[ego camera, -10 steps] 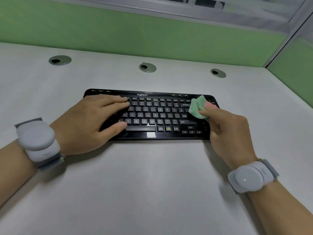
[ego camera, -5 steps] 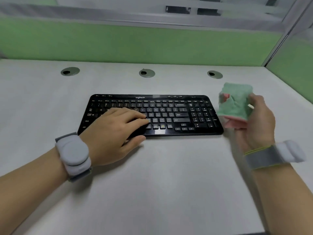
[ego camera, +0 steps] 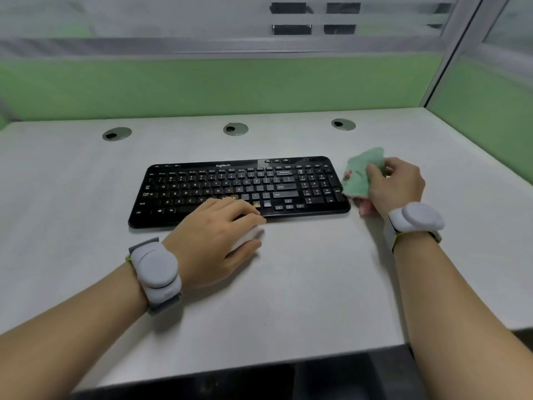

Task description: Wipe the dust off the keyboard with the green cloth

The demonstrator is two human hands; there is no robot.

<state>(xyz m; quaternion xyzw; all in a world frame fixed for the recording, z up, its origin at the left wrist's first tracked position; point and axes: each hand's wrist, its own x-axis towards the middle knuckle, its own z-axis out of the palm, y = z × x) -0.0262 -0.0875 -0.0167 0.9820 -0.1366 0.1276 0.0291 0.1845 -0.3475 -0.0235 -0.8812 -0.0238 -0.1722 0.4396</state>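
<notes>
Right hand [ego camera: 399, 184] clutches the green cloth [ego camera: 360, 176] just right of the Logitech keyboard [ego camera: 239, 189]; left hand [ego camera: 215, 238] lies loose, grasping nothing, on its front edge.

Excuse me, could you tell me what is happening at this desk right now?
A person is cleaning a black full-size keyboard on a pale grey desk. The right hand holds a crumpled green cloth just off the keyboard's right end, not touching the keys. The left hand rests at the keyboard's front edge, fingers on the bottom row near the space bar, apparently steadying it. Both wrists wear grey round wrist devices.
</notes>
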